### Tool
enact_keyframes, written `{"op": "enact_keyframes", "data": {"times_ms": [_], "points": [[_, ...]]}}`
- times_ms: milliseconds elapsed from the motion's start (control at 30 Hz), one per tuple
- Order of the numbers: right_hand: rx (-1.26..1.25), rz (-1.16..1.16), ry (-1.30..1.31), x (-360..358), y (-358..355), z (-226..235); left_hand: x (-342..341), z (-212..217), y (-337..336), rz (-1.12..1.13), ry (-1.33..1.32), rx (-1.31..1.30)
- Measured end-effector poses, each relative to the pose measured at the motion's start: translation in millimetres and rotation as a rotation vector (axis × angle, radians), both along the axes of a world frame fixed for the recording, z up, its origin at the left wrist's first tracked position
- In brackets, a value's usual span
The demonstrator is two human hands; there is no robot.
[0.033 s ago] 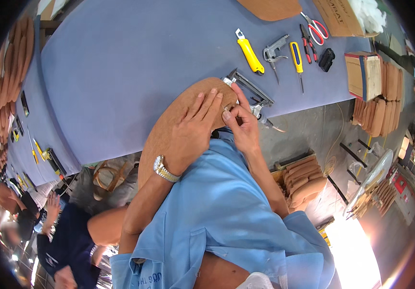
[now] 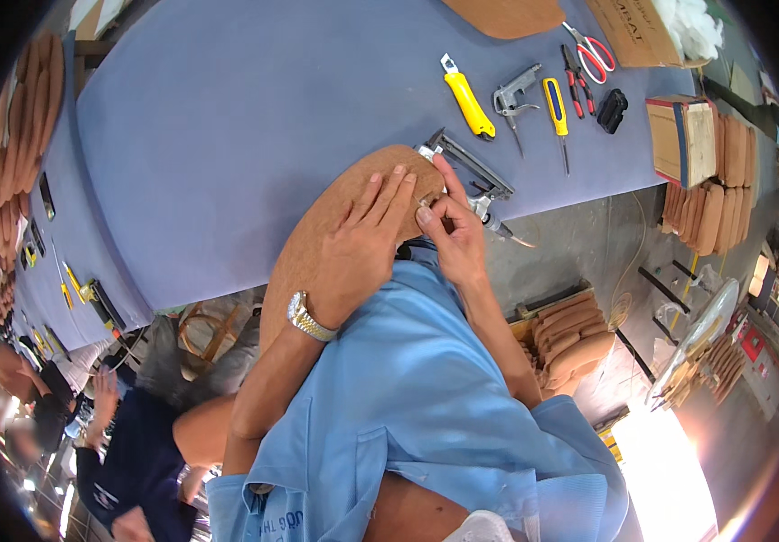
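Note:
A curved brown upholstered panel (image 2: 317, 230) lies over the near edge of the blue-covered table, against my light blue shirt. My left hand (image 2: 364, 242) rests flat on it, fingers stretched out; a watch is on that wrist. At the panel's right end my right hand (image 2: 453, 230) has thumb and forefinger pinched together by the rim. A tiny pale bit shows at those fingertips, too small to name. Another finger of that hand reaches up along the end of the panel. Just beyond the right hand lies a staple gun (image 2: 471, 165), partly hidden by the panel and fingers.
On the blue table (image 2: 191, 163) lie a yellow utility knife (image 2: 469, 104), an air blow gun (image 2: 516, 95), a screwdriver (image 2: 557, 113), pliers (image 2: 576, 83) and red-handled scissors (image 2: 595, 59). Brown panels (image 2: 573, 334) are stacked at right. A co-worker in dark clothes (image 2: 136, 452) is at lower left.
My hands and the panel show no visible movement. The co-worker at lower left has shifted slightly to the right.

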State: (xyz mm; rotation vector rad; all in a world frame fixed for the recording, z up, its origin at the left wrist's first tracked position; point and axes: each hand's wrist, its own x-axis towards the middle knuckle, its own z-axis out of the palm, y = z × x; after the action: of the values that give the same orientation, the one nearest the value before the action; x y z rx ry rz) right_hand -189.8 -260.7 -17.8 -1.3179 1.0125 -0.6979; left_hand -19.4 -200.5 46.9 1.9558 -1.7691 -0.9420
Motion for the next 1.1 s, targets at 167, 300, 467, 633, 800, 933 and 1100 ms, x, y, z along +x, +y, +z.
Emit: {"op": "enact_keyframes", "data": {"times_ms": [167, 300, 467, 633, 800, 933, 1100], "points": [[0.077, -0.028, -0.101, -1.4, 0.2, -15.0, 34.5, -16.9, -14.3, -0.068, 0.295, 0.005], [0.076, -0.025, -0.163, -1.0, -1.1, -25.6, 33.6, -46.4, -27.3, -0.141, 0.245, 0.011], [0.09, -0.063, -0.245, -3.6, 6.0, -38.1, 28.6, -57.0, -29.0, -0.134, 0.25, 0.007], [0.171, -0.114, -0.436, -5.2, 14.1, -56.6, 15.9, -37.3, -30.9, -0.135, 0.094, -0.009], [0.214, -0.075, -0.349, -13.4, 13.0, -44.1, -5.3, -38.2, -15.6, -0.056, -0.06, 0.064], [0.127, 0.049, -0.014, -39.4, -9.1, -32.3, -11.5, -32.2, -12.5, -0.02, -0.164, 0.005], [-0.309, 0.242, 0.825, -65.7, -23.6, -64.5, -10.5, -28.5, -16.5, -0.016, -0.191, -0.025]]}}
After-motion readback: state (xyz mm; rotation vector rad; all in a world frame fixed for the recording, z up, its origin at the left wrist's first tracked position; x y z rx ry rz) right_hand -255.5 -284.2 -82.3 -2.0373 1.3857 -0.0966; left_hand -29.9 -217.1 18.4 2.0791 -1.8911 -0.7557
